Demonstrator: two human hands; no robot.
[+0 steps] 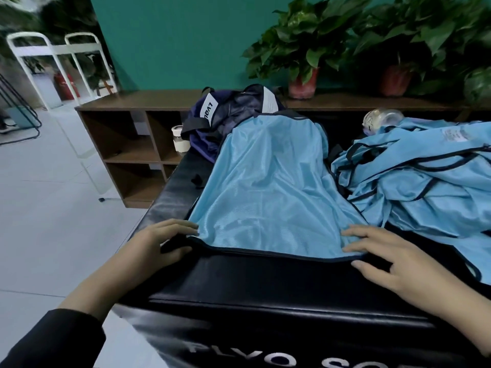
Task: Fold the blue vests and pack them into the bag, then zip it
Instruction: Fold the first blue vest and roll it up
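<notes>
I take the spread vest as my landmark: it lies flat down the middle of the black padded counter, its dark-bound hem nearest me, so that I judge it has been laid out for smoothing before the first fold. My left hand sits at the vest's near left corner, fingers over the hem and thumb tucked against the dark edging; it looks like a light pinch on that corner, though the thumb side is shadowed and I would not swear to it. My right hand rests at the vest's near right corner with fingers straight and spread, pressing the cloth flat and gripping nothing. Holding both near corners this way keeps the slippery mesh taut and square, which a clean fold calls for. To the right of the vest, just beside it, the heap of unfolded vests waits in a loose pile, within easy reach for later turns. Beyond the vest's far end, partly under its shoulder, stands the navy bag, its mouth seemingly open toward me, placed where folded pieces can go straight in. Further behind the vest runs a wooden shelf carrying potted plants. By my judgement the task is at an early stage: nothing I can see is packed yet.
</notes>
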